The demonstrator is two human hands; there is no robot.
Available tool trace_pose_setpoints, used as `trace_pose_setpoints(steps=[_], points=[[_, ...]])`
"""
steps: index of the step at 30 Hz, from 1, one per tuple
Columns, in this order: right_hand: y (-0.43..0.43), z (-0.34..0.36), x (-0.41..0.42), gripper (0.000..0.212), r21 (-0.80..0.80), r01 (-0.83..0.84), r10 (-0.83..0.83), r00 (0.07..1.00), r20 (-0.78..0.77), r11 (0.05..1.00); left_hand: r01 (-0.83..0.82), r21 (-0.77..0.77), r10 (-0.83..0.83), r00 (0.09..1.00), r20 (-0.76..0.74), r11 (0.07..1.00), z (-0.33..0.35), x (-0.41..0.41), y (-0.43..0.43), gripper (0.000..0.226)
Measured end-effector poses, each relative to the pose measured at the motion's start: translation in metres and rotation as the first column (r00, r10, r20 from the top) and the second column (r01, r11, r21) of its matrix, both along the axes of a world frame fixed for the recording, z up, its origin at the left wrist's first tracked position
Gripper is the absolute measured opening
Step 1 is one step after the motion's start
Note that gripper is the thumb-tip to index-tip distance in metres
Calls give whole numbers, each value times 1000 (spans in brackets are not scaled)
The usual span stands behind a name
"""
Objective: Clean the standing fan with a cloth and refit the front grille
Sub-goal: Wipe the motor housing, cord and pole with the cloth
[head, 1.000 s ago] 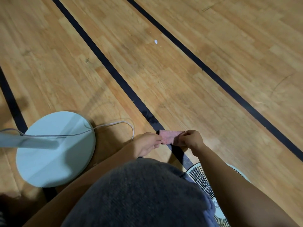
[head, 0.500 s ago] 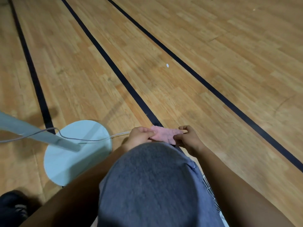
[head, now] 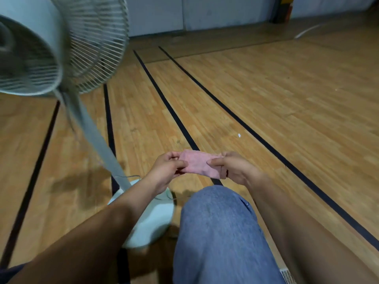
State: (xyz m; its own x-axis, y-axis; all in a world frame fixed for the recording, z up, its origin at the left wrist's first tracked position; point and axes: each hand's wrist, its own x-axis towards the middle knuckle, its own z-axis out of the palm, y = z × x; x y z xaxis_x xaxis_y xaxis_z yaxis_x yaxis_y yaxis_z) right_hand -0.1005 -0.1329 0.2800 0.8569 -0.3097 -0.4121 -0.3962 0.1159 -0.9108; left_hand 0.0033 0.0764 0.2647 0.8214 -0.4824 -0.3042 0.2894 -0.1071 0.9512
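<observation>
A small pink cloth [head: 200, 163] is stretched flat between both hands, above my knee. My left hand [head: 167, 170] pinches its left end and my right hand [head: 232, 168] pinches its right end. The standing fan's head [head: 61, 44], with its pale wire rear guard, fills the upper left, blurred. Its grey pole [head: 96, 140] slants down to the round pale base [head: 151, 220] on the floor, partly behind my left forearm. A sliver of the detached front grille [head: 288, 276] shows at the bottom edge under my right arm.
My raised knee in blue jeans [head: 219, 232] sits between my forearms. The wooden floor [head: 287, 99] carries black court lines. The fan's thin cord [head: 164, 196] lies by the base. A grey wall [head: 184, 13] runs along the far end.
The view has tilted up, bringing the fan head and far wall into sight. Both hands keep hold of the cloth, which is now spread wider between them.
</observation>
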Motion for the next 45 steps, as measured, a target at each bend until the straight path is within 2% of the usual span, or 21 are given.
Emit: trace_pose_setpoints(steps=[5, 8, 11, 14, 18, 20, 24, 26, 29, 32, 35, 37, 39, 41, 43, 45], points=[[45, 70, 24, 19, 56, -150, 144, 985, 99, 987, -58, -116, 68, 994, 87, 992, 54, 4, 57, 17], [72, 101, 28, 22, 59, -293, 284, 950, 127, 954, -110, -129, 133, 972, 192, 986, 78, 2, 84, 26], [100, 126, 35, 25, 94, -344, 326, 930, 169, 934, -156, -101, 180, 930, 320, 983, 105, -1, 118, 38], [117, 145, 41, 23, 30, -339, 331, 930, 161, 940, -164, -43, 166, 888, 428, 986, 121, -3, 146, 40], [124, 163, 48, 28, -84, -295, 304, 944, 130, 952, -202, -17, 186, 859, 478, 979, 128, -6, 170, 17], [127, 168, 53, 24, -123, -215, 233, 960, 156, 969, -286, 1, 250, 840, 482, 958, 131, -6, 182, 22], [146, 171, 68, 18, -208, -47, 98, 964, 246, 977, -492, 204, 275, 732, 624, 847, 135, 1, 202, 30], [161, 172, 76, 17, -211, -9, 75, 949, 307, 978, -484, 274, 225, 743, 630, 831, 138, 3, 206, 29], [187, 174, 91, 13, -190, 7, 68, 920, 385, 982, -393, 328, 135, 791, 596, 859, 135, 6, 207, 34], [210, 174, 105, 13, -177, -12, 93, 883, 460, 984, -321, 294, 108, 819, 563, 900, 125, 6, 201, 24], [227, 172, 112, 11, -73, -54, 84, 846, 527, 996, -254, 255, 79, 837, 542, 933, 113, 5, 194, 25], [233, 172, 111, 18, 126, -175, 76, 826, 558, 976, -232, 278, 57, 853, 519, 932, 105, 2, 191, 30], [235, 172, 108, 41, 391, -385, 96, 804, 587, 836, -200, 263, 52, 875, 481, 944, 98, -1, 189, 32], [234, 172, 108, 59, 569, -420, 61, 838, 543, 707, -176, 252, 47, 894, 446, 951, 92, -6, 190, 33], [235, 172, 106, 51, 594, -418, 62, 848, 526, 687, -150, 260, 27, 906, 423, 954, 87, -13, 192, 33], [239, 173, 105, 29, 498, -403, 86, 836, 543, 768, -122, 264, 4, 913, 408, 957, 81, -18, 193, 33]])
